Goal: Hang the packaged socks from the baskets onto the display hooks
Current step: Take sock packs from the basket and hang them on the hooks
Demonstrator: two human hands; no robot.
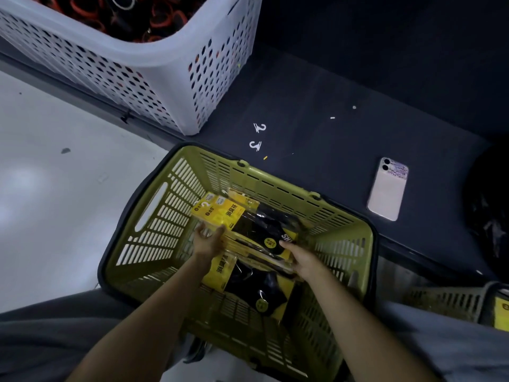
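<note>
Pick-up stage here. Both hands are down in the green basket (275, 176): left hand (208, 239) grips the yellow-header end of a bundle of sock packs (256, 230), right hand (301, 259) clamps the other end, thumb on top. No display hooks in view, so I'd guess the next move is to lift the bundle clear and turn to find them.

dim room, pale glossy floor (55, 188), dark low platform (344, 86).
</note>
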